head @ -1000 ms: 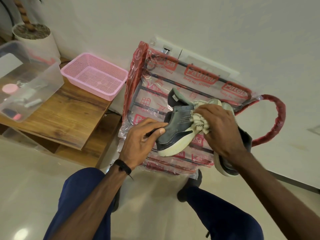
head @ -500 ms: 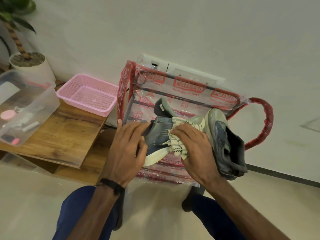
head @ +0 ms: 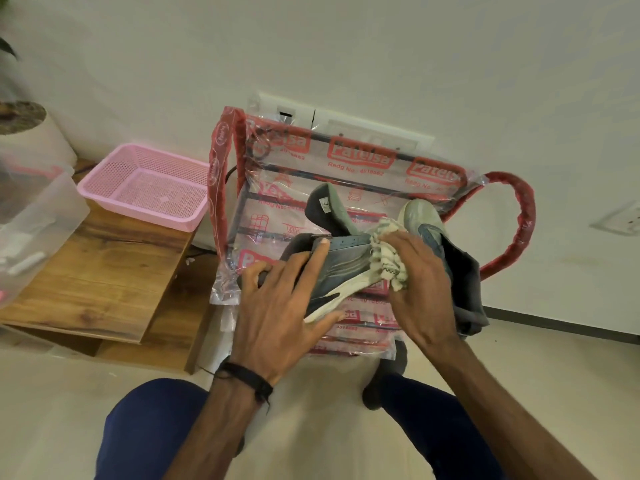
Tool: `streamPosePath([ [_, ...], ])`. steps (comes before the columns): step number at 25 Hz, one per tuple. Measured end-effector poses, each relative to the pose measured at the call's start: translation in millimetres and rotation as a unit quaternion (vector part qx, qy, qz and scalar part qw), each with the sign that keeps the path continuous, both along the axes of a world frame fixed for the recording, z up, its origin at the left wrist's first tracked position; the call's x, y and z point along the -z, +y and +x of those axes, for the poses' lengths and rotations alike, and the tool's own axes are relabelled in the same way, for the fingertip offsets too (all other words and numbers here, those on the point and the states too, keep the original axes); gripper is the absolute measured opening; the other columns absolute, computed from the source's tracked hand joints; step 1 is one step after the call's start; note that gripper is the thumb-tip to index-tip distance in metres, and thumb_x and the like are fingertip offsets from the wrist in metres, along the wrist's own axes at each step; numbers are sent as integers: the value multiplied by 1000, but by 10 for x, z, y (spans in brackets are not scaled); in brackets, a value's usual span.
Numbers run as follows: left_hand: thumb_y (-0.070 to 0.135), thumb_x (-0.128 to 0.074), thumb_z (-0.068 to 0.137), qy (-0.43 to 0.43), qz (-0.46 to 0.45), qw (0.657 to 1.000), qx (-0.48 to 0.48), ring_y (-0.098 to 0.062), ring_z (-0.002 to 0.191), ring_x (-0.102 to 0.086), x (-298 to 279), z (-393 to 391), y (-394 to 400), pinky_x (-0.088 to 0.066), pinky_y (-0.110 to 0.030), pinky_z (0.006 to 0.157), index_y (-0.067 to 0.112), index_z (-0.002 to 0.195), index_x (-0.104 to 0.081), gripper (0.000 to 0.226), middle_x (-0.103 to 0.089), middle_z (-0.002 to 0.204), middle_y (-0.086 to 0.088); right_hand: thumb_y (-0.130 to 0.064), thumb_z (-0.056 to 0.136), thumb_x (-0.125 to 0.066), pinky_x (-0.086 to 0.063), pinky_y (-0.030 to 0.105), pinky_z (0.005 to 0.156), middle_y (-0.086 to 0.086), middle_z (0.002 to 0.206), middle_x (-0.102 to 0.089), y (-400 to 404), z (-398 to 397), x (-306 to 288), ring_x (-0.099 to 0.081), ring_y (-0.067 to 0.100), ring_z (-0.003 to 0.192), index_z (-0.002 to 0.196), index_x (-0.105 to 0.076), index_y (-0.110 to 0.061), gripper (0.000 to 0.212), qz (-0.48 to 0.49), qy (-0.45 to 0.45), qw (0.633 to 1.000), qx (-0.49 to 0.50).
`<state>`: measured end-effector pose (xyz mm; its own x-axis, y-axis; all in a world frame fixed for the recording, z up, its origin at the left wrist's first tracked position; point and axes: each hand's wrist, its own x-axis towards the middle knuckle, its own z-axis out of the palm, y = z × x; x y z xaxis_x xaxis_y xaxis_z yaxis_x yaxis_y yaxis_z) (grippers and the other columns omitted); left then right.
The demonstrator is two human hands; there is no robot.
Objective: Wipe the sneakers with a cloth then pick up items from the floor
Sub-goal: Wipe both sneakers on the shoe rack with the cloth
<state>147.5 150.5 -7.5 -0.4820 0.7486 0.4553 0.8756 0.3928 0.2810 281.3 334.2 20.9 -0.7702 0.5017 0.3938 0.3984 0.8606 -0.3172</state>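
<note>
My left hand (head: 277, 306) lay over the heel end of the sneaker (head: 343, 268), fingers spread and curved round it, the forefinger stretched along its top edge and the thumb under the pale sole. That sneaker sat tipped on its side on the plastic-wrapped rack (head: 346, 161), just below the middle of my view. My right hand (head: 419, 282) was at 3 o'clock from the left one, its fingers curled round the bunched cloth (head: 384, 258) and pressing it on the sneaker's grey side, where the upper meets the sole. The cloth was off-white with thin dark stripes and showed between hand and shoe.

The second sneaker (head: 460, 271) stood at 3 o'clock from the first, toe up, partly hidden behind my right hand; I could not tell whether the two shoes touched. The rack's red handle (head: 519, 220) looped out at 3 o'clock against the wall.

At 9 o'clock from the rack the pink basket (head: 145, 188) sat on the wooden table (head: 104, 271). Further out at 9 o'clock, a clear bin (head: 38, 220) stood on the same table, and a white pot (head: 31, 133) was at 10 o'clock. I wore a black band (head: 242, 375) on my left wrist.
</note>
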Motion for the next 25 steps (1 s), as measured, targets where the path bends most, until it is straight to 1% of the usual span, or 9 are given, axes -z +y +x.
streamPosePath([
  [2,72,-67,76,-21,11,1000,-14,-17,111,-59,68,-50,-57,-33,-40,97,19,154,-36,99,-58,130,1,-14,84,-76,-36,44,114,2,140,-58,-134,-6,4,-46,19,137,134,-60,-14,53,36,-13,998,-51],
  [5,81,-58,75,-73,4,997,-15,-16,117,-56,161,-189,-190,-34,-41,104,21,154,-35,101,-57,133,1,-23,89,-71,-32,42,114,2,144,-56,-294,45,-35,-40,21,143,137,-60,-13,50,137,-71,975,-162],
  [7,81,-55,75,-81,3,997,-11,-15,118,-55,189,-206,-209,-34,-41,104,21,153,-35,100,-57,133,2,-19,81,-81,-33,43,112,3,143,-56,-219,9,-64,-43,23,141,137,-59,-14,60,181,-87,970,-137],
  [10,75,-63,75,-57,23,998,-35,-15,114,-56,173,-97,-133,-31,-37,99,18,152,-39,99,-59,128,2,-30,75,-88,-33,44,110,3,139,-57,-136,-89,-106,-47,24,135,134,-59,-15,68,142,-76,987,-21],
  [12,74,-60,76,-39,34,998,-47,-17,112,-57,184,-40,-126,-31,-38,95,15,150,-42,97,-59,126,-2,-27,75,-86,-35,43,110,3,136,-58,-269,-144,-120,-47,24,133,132,-60,-15,64,121,-55,991,12],
  [17,72,-56,76,-18,25,998,-55,-22,99,-60,250,47,-195,-33,-41,84,12,149,-44,96,-58,117,-5,-20,75,-85,-39,45,106,4,138,-59,-636,22,-50,-49,26,134,133,-62,-12,63,180,-110,966,-150],
  [20,68,-60,82,6,42,997,-59,-20,93,-60,233,140,-126,-34,-39,81,10,147,-48,88,-60,109,-5,-15,70,-87,-38,48,108,6,139,-58,-299,113,-89,-51,27,132,135,-60,-14,70,192,-118,972,-72],
  [22,65,-66,81,13,59,996,-61,-19,92,-59,217,157,-64,-33,-38,81,9,146,-49,87,-60,107,-6,-26,76,-85,-40,51,108,8,136,-60,-67,68,-174,-53,29,129,133,-61,-13,63,135,-94,986,-12],
  [25,66,-70,77,-4,84,994,-74,-17,93,-52,228,119,-46,-33,-38,81,7,144,-50,92,-58,109,-7,-38,84,-73,-40,50,107,7,135,-60,-225,-39,-188,-51,26,130,132,-61,-12,56,118,-79,987,-68],
])
